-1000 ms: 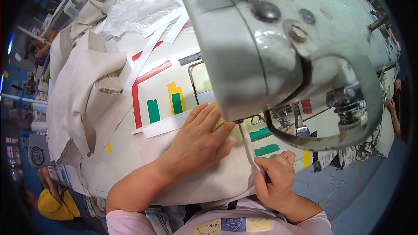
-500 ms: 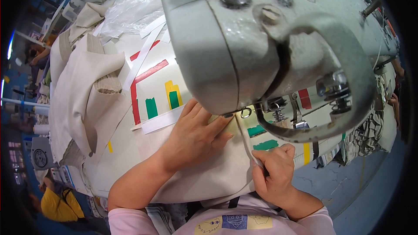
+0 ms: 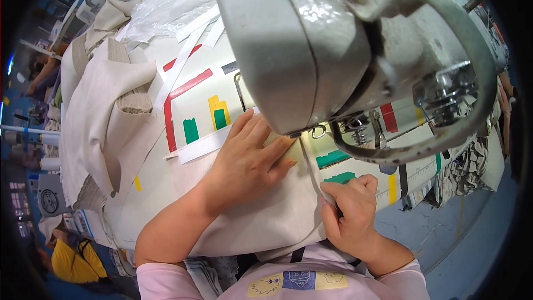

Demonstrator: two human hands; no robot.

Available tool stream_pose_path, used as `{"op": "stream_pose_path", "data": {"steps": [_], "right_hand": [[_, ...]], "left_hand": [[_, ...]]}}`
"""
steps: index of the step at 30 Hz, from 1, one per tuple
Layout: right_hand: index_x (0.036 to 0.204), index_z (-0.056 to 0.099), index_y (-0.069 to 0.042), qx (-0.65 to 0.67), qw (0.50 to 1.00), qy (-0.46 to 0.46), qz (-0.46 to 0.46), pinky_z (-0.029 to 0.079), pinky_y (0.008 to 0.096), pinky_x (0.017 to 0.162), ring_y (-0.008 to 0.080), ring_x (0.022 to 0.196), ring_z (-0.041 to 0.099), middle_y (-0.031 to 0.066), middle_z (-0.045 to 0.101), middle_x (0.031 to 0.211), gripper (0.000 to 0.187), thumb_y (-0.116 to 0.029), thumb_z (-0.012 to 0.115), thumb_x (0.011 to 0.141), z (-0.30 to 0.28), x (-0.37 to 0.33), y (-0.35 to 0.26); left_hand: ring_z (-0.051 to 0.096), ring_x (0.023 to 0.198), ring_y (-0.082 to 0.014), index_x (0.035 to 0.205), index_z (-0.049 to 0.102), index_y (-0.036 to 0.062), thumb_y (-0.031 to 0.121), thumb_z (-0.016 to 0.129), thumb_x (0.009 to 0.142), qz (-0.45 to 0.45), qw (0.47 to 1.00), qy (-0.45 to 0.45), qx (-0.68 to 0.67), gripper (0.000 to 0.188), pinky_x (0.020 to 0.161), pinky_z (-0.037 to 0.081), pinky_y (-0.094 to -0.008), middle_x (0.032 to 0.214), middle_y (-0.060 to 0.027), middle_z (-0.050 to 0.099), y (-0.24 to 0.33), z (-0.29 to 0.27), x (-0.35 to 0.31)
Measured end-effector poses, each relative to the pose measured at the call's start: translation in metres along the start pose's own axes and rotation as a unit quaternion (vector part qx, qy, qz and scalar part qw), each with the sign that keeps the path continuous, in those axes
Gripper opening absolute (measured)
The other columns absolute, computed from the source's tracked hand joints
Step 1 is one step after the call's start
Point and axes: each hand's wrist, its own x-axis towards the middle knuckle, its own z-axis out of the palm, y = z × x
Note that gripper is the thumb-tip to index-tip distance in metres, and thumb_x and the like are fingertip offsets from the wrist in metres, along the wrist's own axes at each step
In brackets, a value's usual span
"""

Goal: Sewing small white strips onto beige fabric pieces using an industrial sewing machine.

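Beige fabric (image 3: 250,228) lies across the sewing table in front of me, its folded right edge running up to the sewing machine (image 3: 288,61). My left hand (image 3: 247,161) rests flat on this fabric, fingers stretched toward the needle area, which the machine head partly hides. A white strip (image 3: 202,147) lies along the fabric's upper left edge and passes under my left hand. Lower right of the machine, my right hand (image 3: 352,214) pinches the folded fabric edge between thumb and curled fingers.
Stacked beige fabric pieces (image 3: 114,111) stand at the left, below clear plastic wrapping (image 3: 166,3). Loose white strips (image 3: 180,66) lie beside them. Red tape (image 3: 191,83) and green tape (image 3: 190,130) mark the tabletop. A curved metal guard (image 3: 491,89) juts from the machine.
The view has shifted slightly, so the machine head sits higher and further right. Both hands keep nearly the same places on the fabric.
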Motion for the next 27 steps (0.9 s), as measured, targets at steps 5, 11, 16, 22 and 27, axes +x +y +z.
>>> {"op": "stream_pose_path", "data": {"steps": [5,11,16,22,27], "right_hand": [[0.101,0.065,-0.002,-0.005,1.0,-0.005,-0.003,0.031,0.0393,0.073,0.021,0.06,0.046,0.0018,0.054,0.065,0.033,0.002,0.066,0.068,0.0,0.0,0.001],[0.103,0.065,-0.002,-0.004,0.999,-0.039,-0.007,0.032,0.0388,0.075,0.0214,0.063,0.048,0.0026,0.058,0.072,0.032,-0.003,0.069,0.071,-0.008,0.007,0.0],[0.094,0.061,-0.002,0.073,0.995,0.052,0.036,0.038,0.0398,0.076,0.0268,0.072,0.054,0.0072,0.059,0.075,0.023,-0.007,0.07,0.074,-0.008,0.05,0.019],[0.078,0.054,-0.002,0.002,0.989,0.132,-0.071,0.044,0.0444,0.068,0.0383,0.073,0.056,0.0154,0.058,0.072,0.019,0.004,0.066,0.065,-0.003,0.102,0.045],[0.075,0.056,-0.004,-0.021,0.975,0.139,-0.174,0.042,0.0394,0.075,0.0331,0.068,0.058,0.0101,0.059,0.069,0.02,0.006,0.066,0.06,-0.012,0.111,0.049]], "left_hand": [[0.049,0.123,-0.0345,0.113,0.064,0.0093,0.022,0.073,0.081,-0.004,1.0,0.003,-0.023,0.036,0.109,0.034,-0.0495,0.126,-0.0165,0.052,-0.001,0.0,0.001],[0.049,0.123,-0.0341,0.118,0.063,0.0104,0.023,0.072,0.082,-0.014,1.0,-0.004,-0.024,0.039,0.109,0.033,-0.0497,0.128,-0.0166,0.051,-0.001,0.002,0.001],[0.049,0.124,-0.0339,0.126,0.06,0.0122,0.025,0.069,0.085,0.003,1.0,0.002,0.003,0.044,0.109,0.033,-0.05,0.13,-0.0166,0.05,-0.001,-0.002,0.001],[0.046,0.129,-0.0344,0.129,0.059,0.0134,0.026,0.066,0.087,0.019,0.999,0.016,0.037,0.044,0.11,0.034,-0.0503,0.133,-0.017,0.049,-0.001,-0.002,0.002],[0.048,0.116,-0.0337,0.129,0.06,0.0133,0.025,0.069,0.084,0.021,0.999,0.033,0.024,0.048,0.103,0.037,-0.0466,0.121,-0.0161,0.051,-0.001,0.002,0.001]]}}
